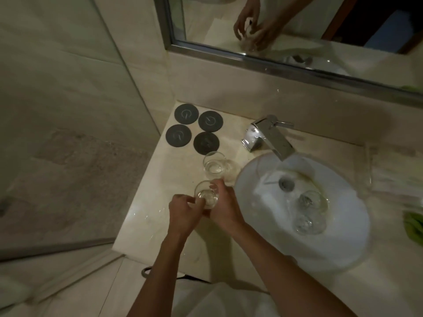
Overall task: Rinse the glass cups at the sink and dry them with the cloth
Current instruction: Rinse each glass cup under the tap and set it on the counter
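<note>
Four dark coasters point(194, 128) sit in a square at the back left corner of the counter point(146, 216). Just in front of them there's a glass point(214, 165) standing upright on its own. Nearer the edge, both hands are on a second glass point(206, 196), which is upright, on or just above the counter: left hand point(183, 213) pinching its left side with the fingertips, right hand point(225, 208) wrapped around the right side, thumb over the rim. So it's squeezed between the two grips. Right of that is the white sink point(343, 243) with the chrome tap point(270, 137) behind it and two more glasses point(310, 211) lying in the basin near the drain. Something green point(414, 227) is at the far right, too blurry to call.
</note>
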Available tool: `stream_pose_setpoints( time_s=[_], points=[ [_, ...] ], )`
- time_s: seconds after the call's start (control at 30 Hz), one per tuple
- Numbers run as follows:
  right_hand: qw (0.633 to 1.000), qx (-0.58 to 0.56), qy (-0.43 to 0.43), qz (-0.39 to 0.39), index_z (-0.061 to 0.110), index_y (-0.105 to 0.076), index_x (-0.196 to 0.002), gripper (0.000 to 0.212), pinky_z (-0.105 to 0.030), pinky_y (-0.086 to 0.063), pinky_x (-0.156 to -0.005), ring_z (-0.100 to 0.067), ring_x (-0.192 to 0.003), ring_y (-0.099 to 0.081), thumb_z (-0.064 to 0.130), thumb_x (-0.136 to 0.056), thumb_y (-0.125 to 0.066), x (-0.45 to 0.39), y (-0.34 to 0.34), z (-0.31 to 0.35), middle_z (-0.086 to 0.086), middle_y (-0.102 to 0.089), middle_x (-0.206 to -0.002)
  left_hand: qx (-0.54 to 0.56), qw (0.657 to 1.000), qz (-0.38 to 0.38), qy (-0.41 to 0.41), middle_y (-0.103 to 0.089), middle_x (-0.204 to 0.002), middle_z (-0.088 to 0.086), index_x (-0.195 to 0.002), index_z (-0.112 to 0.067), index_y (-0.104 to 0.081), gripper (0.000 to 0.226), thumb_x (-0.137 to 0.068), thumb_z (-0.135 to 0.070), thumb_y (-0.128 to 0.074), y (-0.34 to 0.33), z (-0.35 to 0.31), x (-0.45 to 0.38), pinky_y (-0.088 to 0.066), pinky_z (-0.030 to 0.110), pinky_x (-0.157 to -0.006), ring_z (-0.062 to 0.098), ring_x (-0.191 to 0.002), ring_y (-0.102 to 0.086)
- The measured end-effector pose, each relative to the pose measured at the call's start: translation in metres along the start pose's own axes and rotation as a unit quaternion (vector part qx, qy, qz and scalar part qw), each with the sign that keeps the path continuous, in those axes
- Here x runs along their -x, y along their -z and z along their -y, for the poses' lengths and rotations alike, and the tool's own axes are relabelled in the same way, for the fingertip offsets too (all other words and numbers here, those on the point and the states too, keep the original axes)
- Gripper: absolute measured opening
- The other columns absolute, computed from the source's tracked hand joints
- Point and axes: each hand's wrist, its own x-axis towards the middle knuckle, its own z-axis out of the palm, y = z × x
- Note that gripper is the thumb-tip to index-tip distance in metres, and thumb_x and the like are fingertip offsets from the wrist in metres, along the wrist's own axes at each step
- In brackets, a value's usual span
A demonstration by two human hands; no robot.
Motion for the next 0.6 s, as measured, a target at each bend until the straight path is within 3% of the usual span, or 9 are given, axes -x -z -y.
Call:
stream_pose_setpoints(
  time_s=[0.13, 0.23, 0.3, 0.37, 0.4, 0.47, 0.53, 0.6],
  points=[
    [0.999, 0.035, 0.019, 0.027, 0.033, -0.037, -0.136, 0.084, -0.04, -0.049, -0.096, -0.024, -0.12, -0.051, 0.02, -0.07, -0.086, -0.006, -0.019, 0.01, -0.006, -0.046, -0.132, -0.02, 0.999, -0.024, -0.021, -0.069, -0.076, 0.016, -0.068, 0.001, -0.073, 0.047, -0.074, -0.039, -0.05, 0.01, 0.014, -0.004, -0.047, 0.042, -0.087, 0.029, -0.093, -0.06],
    [0.996, 0.051, 0.05, 0.05, 0.028, -0.035, -0.142, 0.084, -0.04, -0.045, -0.1, -0.024, -0.127, -0.043, 0.018, -0.073, -0.084, -0.011, -0.024, 0.018, -0.006, -0.048, -0.137, -0.024, 0.999, -0.02, -0.009, -0.066, -0.072, 0.015, -0.066, -0.004, -0.071, 0.052, -0.072, -0.047, -0.042, 0.016, 0.022, -0.008, -0.048, 0.049, -0.085, 0.035, -0.092, -0.06],
    [0.996, 0.039, 0.053, 0.066, 0.028, -0.034, -0.143, 0.087, -0.036, -0.043, -0.102, -0.023, -0.128, -0.044, 0.013, -0.073, -0.084, -0.016, -0.026, 0.018, -0.006, -0.047, -0.139, -0.013, 1.0, -0.028, 0.005, -0.066, -0.084, 0.018, -0.075, -0.006, -0.071, 0.055, -0.073, -0.051, -0.039, 0.016, 0.026, -0.011, -0.049, 0.05, -0.087, 0.036, -0.098, -0.059],
    [0.995, 0.028, 0.054, 0.079, 0.027, -0.034, -0.145, 0.09, -0.031, -0.042, -0.102, -0.021, -0.129, -0.045, 0.01, -0.073, -0.084, -0.017, -0.026, 0.015, -0.004, -0.045, -0.141, -0.014, 0.999, -0.048, 0.009, -0.059, -0.111, 0.022, -0.104, -0.004, -0.068, 0.047, -0.083, -0.042, -0.052, 0.018, 0.023, -0.007, -0.046, 0.046, -0.096, 0.036, -0.112, -0.051],
    [0.995, 0.03, 0.053, 0.081, 0.027, -0.034, -0.146, 0.09, -0.029, -0.042, -0.101, -0.019, -0.129, -0.044, 0.01, -0.073, -0.084, -0.018, -0.025, 0.013, -0.002, -0.046, -0.141, -0.026, 0.997, -0.074, -0.006, -0.052, -0.122, 0.021, -0.118, -0.004, -0.061, 0.042, -0.087, -0.033, -0.059, 0.019, 0.019, -0.004, -0.043, 0.039, -0.097, 0.034, -0.117, -0.046],
    [0.996, 0.028, 0.047, 0.074, 0.024, -0.036, -0.146, 0.084, -0.031, -0.047, -0.1, -0.017, -0.128, -0.046, 0.009, -0.077, -0.081, -0.016, -0.016, 0.005, 0.002, -0.048, -0.139, -0.075, 0.983, -0.142, -0.088, -0.047, -0.127, 0.018, -0.127, -0.007, -0.054, 0.042, -0.088, -0.016, -0.065, 0.018, 0.009, 0.002, -0.041, 0.033, -0.091, 0.031, -0.116, -0.043],
    [0.997, 0.027, 0.051, 0.047, 0.024, -0.043, -0.141, 0.069, -0.036, -0.052, -0.096, -0.017, -0.12, -0.053, 0.01, -0.082, -0.077, -0.013, -0.003, -0.008, 0.002, -0.053, -0.131, -0.118, 0.96, -0.185, -0.177, -0.053, -0.118, 0.015, -0.119, -0.009, -0.057, 0.039, -0.082, -0.011, -0.07, 0.011, -0.007, 0.006, -0.045, 0.038, -0.088, 0.029, -0.109, -0.047],
    [0.997, 0.048, 0.06, 0.012, 0.024, -0.049, -0.13, 0.05, -0.037, -0.054, -0.088, -0.015, -0.109, -0.056, 0.016, -0.087, -0.072, -0.008, 0.013, -0.022, 0.003, -0.058, -0.12, -0.147, 0.947, -0.163, -0.235, -0.057, -0.108, 0.012, -0.108, -0.01, -0.06, 0.03, -0.079, -0.009, -0.07, -0.007, -0.02, 0.009, -0.047, 0.041, -0.081, 0.028, -0.099, -0.051]
  ],
)
